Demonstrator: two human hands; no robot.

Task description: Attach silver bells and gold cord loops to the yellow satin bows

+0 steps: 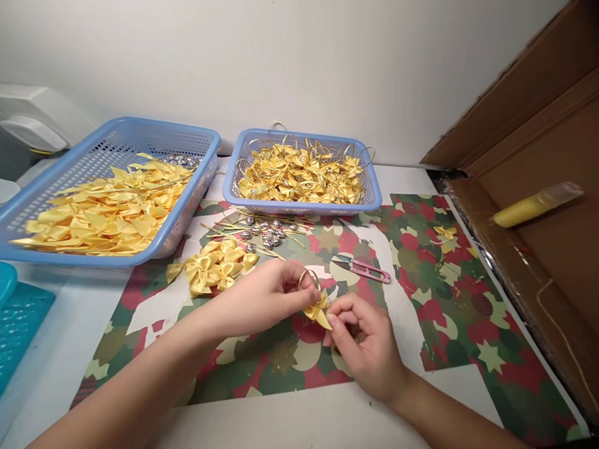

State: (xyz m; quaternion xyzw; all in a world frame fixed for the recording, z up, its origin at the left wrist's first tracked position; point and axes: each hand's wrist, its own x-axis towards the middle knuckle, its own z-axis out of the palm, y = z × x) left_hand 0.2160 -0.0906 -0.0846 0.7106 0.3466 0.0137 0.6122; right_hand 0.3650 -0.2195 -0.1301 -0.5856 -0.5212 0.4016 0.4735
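Note:
Between my two hands is a yellow ribbon bow [318, 313] with a loop of gold cord [313, 275] standing up from it. My left hand [277, 292] pinches the bow near the base of the loop. With thumb and fingertips, my right hand [367, 345] grips one pointed tail of the same bow. Left of my hands lies a pile of yellow bows [214, 267]. Silver bells [271, 236] and short gold cords [230, 230] are scattered just beyond. A pair of pink thread snips [369, 269] lies behind my right hand.
A blue basket [184, 237] at left holds yellow bows and some bells. Another blue basket [303, 207] at the back holds bows with gold loops. A teal basket [17, 345] stands at the left edge. Cardboard [543, 128] with a yellowish tube [536, 205] borders the right.

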